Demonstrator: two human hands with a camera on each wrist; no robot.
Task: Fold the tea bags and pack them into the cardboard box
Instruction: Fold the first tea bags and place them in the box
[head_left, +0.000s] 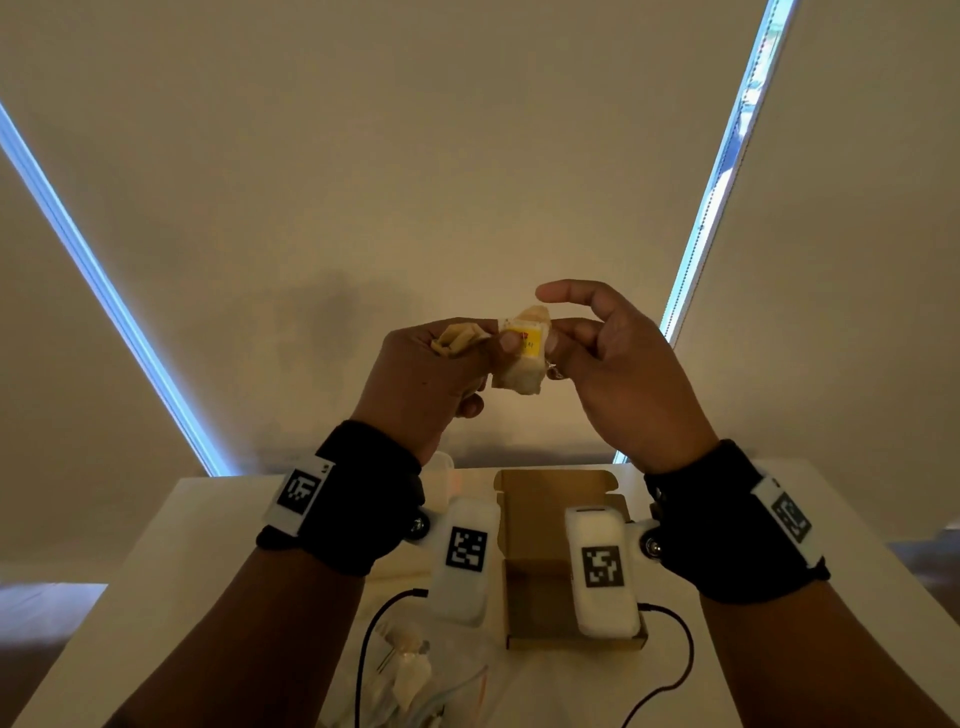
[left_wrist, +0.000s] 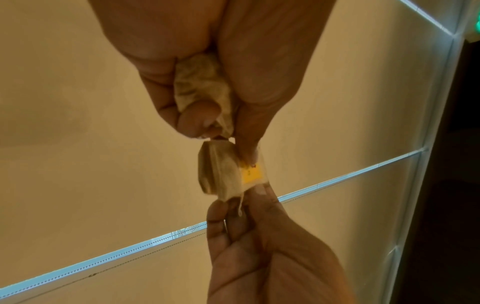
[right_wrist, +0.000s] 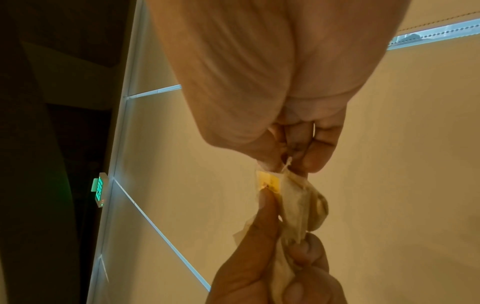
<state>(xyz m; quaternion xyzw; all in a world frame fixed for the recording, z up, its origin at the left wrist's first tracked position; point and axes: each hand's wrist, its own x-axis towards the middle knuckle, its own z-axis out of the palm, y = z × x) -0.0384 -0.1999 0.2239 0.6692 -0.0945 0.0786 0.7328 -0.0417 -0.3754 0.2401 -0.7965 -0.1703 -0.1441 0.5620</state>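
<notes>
Up in the air above the worktop (head_left: 779, 519), both hands work on one tea bag (head_left: 519, 358), raised close to eye level, probably so the small creases can be seen. The left hand (head_left: 421, 379) has a narrow grip: its thumb presses the bag's yellow tag (left_wrist: 250, 173) flat against the paper, while its curled fingers keep a second, already bunched tea bag (left_wrist: 200, 88) tucked in the palm, out of the way. The right hand (head_left: 618, 374) pinches the opposite edge of the bag between thumb and a fingertip, its other fingers lifted loosely clear; a short bit of string (right_wrist: 287, 162) sticks out at that pinch. Holding both ends keeps the bag taut enough to fold.

The bags are thin, soft, cream-coloured paper, wrinkled and slightly translucent, with darker contents showing through. The tag is a small stiff square.

Below, the cardboard box (head_left: 550, 499) lies open on the worktop, plain brown corrugated board with its lid flap laid back, ready to receive the bags; it appears empty, though the wrist devices hide part of it. More pale tea bags (head_left: 410, 670) lie near the front edge, seemingly on clear plastic.
</notes>
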